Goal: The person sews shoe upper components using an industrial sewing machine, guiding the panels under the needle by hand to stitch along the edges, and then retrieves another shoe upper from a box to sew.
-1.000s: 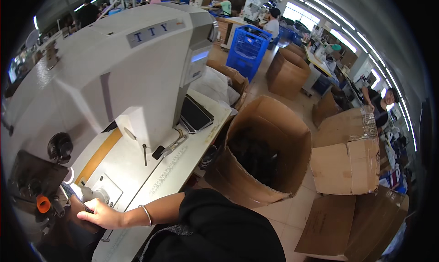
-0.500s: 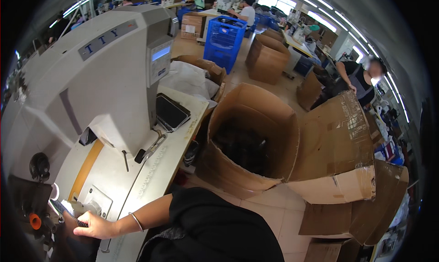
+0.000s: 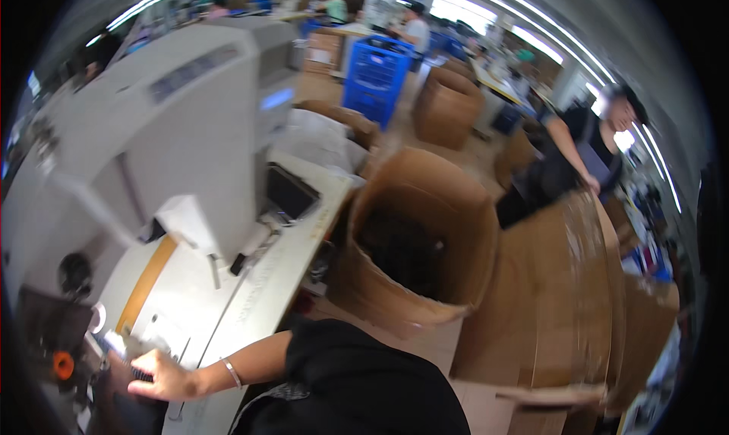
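Note:
My right hand (image 3: 163,376) reaches in from the lower middle, with a bracelet on the wrist and a black sleeve above it. Its fingers are closed on a dark ribbed strip (image 3: 141,374) at the near end of the sewing machine's work area. Over the pale work table rises a large grey-white sewing machine (image 3: 190,78), with a small lit display on its side. Scissors (image 3: 262,241) and a dark tray-like object (image 3: 292,192) lie on the tabletop. I do not make out my left hand. Motion blurs much of the picture.
An open cardboard box (image 3: 425,177) with dark material inside stands beside the table. Large cardboard sheets (image 3: 539,283) are at the right, where a co-worker (image 3: 585,146) grips one edge. Behind are a blue crate (image 3: 376,74), another carton (image 3: 448,108) and people at machines.
The co-worker at the right has come more upright, and the large cardboard has tilted and shifted down. My right hand stays almost in place; the view has shifted slightly.

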A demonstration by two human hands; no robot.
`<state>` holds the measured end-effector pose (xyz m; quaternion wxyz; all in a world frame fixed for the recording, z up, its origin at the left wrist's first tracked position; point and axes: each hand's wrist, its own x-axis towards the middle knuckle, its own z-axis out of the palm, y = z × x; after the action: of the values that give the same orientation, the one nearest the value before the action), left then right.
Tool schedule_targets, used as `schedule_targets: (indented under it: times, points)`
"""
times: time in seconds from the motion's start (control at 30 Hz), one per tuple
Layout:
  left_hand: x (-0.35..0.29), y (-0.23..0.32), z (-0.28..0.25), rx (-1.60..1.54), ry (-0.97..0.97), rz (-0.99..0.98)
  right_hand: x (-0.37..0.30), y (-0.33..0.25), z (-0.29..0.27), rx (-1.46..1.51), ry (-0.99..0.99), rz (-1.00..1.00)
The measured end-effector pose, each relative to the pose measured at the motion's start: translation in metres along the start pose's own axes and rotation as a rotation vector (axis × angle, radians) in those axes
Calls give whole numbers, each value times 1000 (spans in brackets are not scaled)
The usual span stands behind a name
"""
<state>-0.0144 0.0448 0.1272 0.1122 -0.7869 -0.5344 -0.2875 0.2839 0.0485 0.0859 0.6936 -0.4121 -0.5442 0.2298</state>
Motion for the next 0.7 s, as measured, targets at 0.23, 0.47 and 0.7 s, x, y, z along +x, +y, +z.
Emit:
schedule_targets:
  times: [0.23,0.47,0.7]
  points:
    - [-10,10,32,-1293,202,-769,-1,-5,-20,-109,-454,251]
    - [5,51,1,-1110,93,-493,3,-32,-13,265,-118,467]
    - [12,65,15,-1229,227,-446,-1,-23,-24,249,-146,475]
